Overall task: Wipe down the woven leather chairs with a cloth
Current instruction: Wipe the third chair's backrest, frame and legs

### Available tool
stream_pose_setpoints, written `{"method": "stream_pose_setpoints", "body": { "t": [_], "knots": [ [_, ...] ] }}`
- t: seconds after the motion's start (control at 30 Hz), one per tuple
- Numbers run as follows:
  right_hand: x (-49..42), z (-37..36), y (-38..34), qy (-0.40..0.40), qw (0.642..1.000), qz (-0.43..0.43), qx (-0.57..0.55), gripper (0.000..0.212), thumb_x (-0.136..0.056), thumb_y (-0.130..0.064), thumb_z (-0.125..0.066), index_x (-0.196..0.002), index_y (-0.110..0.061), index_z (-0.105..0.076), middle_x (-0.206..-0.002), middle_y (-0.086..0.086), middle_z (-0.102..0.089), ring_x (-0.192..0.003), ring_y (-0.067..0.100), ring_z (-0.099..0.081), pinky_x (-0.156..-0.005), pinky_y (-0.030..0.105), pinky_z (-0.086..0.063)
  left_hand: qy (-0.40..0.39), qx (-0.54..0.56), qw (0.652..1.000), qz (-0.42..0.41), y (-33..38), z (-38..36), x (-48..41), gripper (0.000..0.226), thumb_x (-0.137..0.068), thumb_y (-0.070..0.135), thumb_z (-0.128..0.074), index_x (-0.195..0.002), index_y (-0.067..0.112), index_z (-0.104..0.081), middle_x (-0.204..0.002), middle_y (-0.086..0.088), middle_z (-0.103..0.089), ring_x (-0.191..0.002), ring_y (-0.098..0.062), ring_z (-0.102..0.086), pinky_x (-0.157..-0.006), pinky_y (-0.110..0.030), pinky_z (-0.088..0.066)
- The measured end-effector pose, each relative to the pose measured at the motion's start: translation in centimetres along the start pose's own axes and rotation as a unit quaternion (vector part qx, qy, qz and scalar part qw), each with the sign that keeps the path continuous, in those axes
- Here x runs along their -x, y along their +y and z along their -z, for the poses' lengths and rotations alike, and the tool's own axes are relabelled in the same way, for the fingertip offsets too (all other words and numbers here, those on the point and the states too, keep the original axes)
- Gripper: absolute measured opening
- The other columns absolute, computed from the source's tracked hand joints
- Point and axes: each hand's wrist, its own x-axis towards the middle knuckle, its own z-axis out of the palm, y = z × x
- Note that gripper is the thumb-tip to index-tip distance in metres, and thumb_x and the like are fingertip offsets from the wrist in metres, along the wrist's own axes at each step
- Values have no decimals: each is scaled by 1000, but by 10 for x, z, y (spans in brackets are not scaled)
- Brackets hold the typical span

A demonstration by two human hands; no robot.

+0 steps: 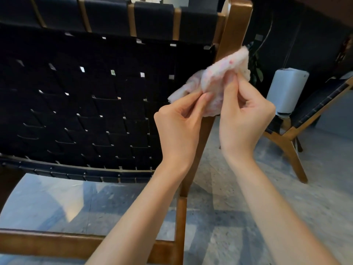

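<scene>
A chair with a black woven leather back (86, 104) and a brown wooden frame (236, 25) fills the left and centre of the head view, seen from behind. A pale pink speckled cloth (219, 73) is bunched in front of the frame's right post. My left hand (179, 123) pinches the cloth's lower left part. My right hand (246, 115) pinches its right side between thumb and fingers. Both hands hold the cloth just off the chair's right edge.
A second woven chair (313, 111) with wooden legs stands at the right. A white appliance (286, 88) sits on the floor behind it, next to a plant (256, 64). Grey stone floor (238, 207) lies below.
</scene>
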Motion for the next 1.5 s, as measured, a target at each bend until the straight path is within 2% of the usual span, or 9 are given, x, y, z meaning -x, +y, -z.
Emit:
{"method": "stream_pose_setpoints", "body": {
  "t": [0.23, 0.47, 0.63, 0.77, 0.97, 1.17, 1.33, 1.43, 1.5],
  "knots": [
    [26, 3, 7, 70, 997, -16, -13, 16, -92, -18, -64, -103, -10, -73, -79, -8, -71, -68, -3, -63, -63, 19, -51, -3, 36, 998, 57, -10, 10, 13, 13, -87, 10, -71, -99, 10, -75, -88, 4, -74, -85, -1, -70, -76, -18, -55],
    [104, 21, 49, -29, 989, -122, 78, 17, -92, -15, -63, -80, -27, -60, -71, -17, -63, -66, 1, -63, -60, 20, -50, -48, -29, 982, 183, -65, 25, 66, 11, -85, 18, -74, -82, 8, -73, -75, 7, -71, -73, 0, -68, -65, -16, -53],
    [145, 28, 76, -90, 974, -181, 103, 18, -96, -15, -57, -78, -20, -56, -63, -4, -61, -62, 9, -59, -54, 22, -44, -118, -73, 970, 198, -102, 37, 96, 6, -89, 16, -69, -83, 13, -68, -79, 3, -71, -78, -4, -68, -71, -22, -56],
    [186, 34, 100, -166, 946, -244, 135, 16, -99, -21, -51, -83, -18, -53, -64, -1, -58, -60, 10, -56, -49, 21, -39, -149, -147, 943, 259, -136, 42, 131, 12, -92, 18, -64, -82, 20, -59, -78, 4, -68, -72, -4, -65, -63, -23, -53],
    [211, 43, 122, -246, 909, -298, 158, 10, -100, -16, -47, -98, -22, -54, -76, -11, -61, -72, -2, -61, -57, 17, -48, -166, -188, 941, 227, -154, 46, 149, 5, -92, 16, -64, -90, 16, -59, -75, 10, -63, -67, -1, -62, -59, -13, -49],
    [225, 60, 125, -278, 887, -324, 174, 14, -98, -18, -51, -84, -18, -50, -69, -5, -61, -61, 0, -58, -51, 16, -42, -246, -239, 908, 240, -166, 63, 179, 6, -95, 23, -58, -91, 20, -58, -76, 9, -64, -68, -1, -62, -60, -14, -51],
    [236, 47, 132, -319, 851, -373, 186, 2, -98, -20, -51, -97, -19, -50, -101, -2, -62, -95, 12, -62, -64, 6, -42, -146, -233, 897, 346, -176, 61, 183, 18, -100, 23, -51, -112, 11, -58, -92, 5, -60, -76, -3, -58, -59, -4, -45],
    [233, 41, 136, -284, 855, -418, 115, 36, -98, -25, -53, -129, -20, -36, -121, -11, -50, -111, 8, -55, -80, 14, -44, -82, -140, 891, 423, -182, 54, 173, 29, -96, 22, -58, -121, 11, -49, -105, 3, -58, -99, -14, -59, -75, -15, -47],
    [232, 39, 138, -291, 852, -425, 92, 53, -99, -26, -50, -145, -22, -24, -121, -16, -46, -106, 1, -53, -86, 19, -47, -94, -63, 884, 454, -187, 47, 172, 43, -94, 24, -61, -130, 13, -40, -114, 2, -56, -108, -13, -57, -80, -19, -46]
  ]
}}
